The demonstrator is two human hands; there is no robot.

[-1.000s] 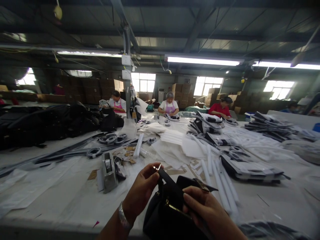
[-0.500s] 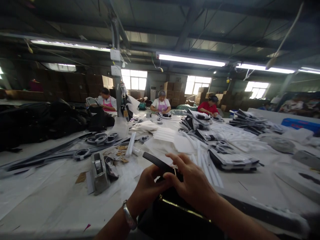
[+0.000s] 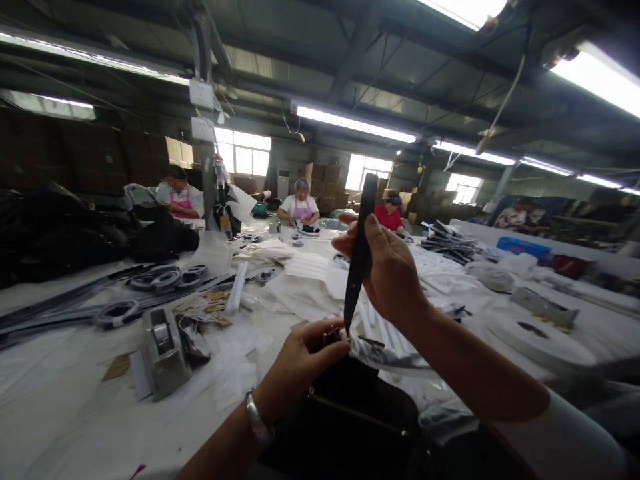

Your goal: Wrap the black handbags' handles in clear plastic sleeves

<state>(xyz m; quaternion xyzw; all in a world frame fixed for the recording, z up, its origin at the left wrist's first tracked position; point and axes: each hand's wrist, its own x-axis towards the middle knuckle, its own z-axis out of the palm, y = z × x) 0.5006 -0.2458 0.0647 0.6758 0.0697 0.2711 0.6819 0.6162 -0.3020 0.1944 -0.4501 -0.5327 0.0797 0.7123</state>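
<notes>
A black bag [image 3: 340, 433] with a gold-coloured zipper lies in front of me at the table's near edge. My right hand [image 3: 393, 273] is closed round a flat black strap [image 3: 356, 277] and holds it upright above the bag. Its lower end narrows down to my left hand [image 3: 307, 357], whose thumb and fingers pinch the small metal fitting [image 3: 333, 337] at the strap's base. The fingers partly hide this fitting. Beside it, a strip in clear plastic wrap [image 3: 387, 353] runs off to the right, under my right forearm.
To the left stand a metal tape dispenser [image 3: 163, 350] and a heap of brown tags [image 3: 213, 307]. Coiled grey strips [image 3: 117, 313] and black bags [image 3: 65, 223] lie beyond. White sheets [image 3: 293, 290] cover the middle, a white roll [image 3: 540, 340] lies right. Several co-workers sit across the table.
My right hand has risen with the strap, which has swung from slanting left to upright. My left hand remains low at the bag. The view has turned a little to the right.
</notes>
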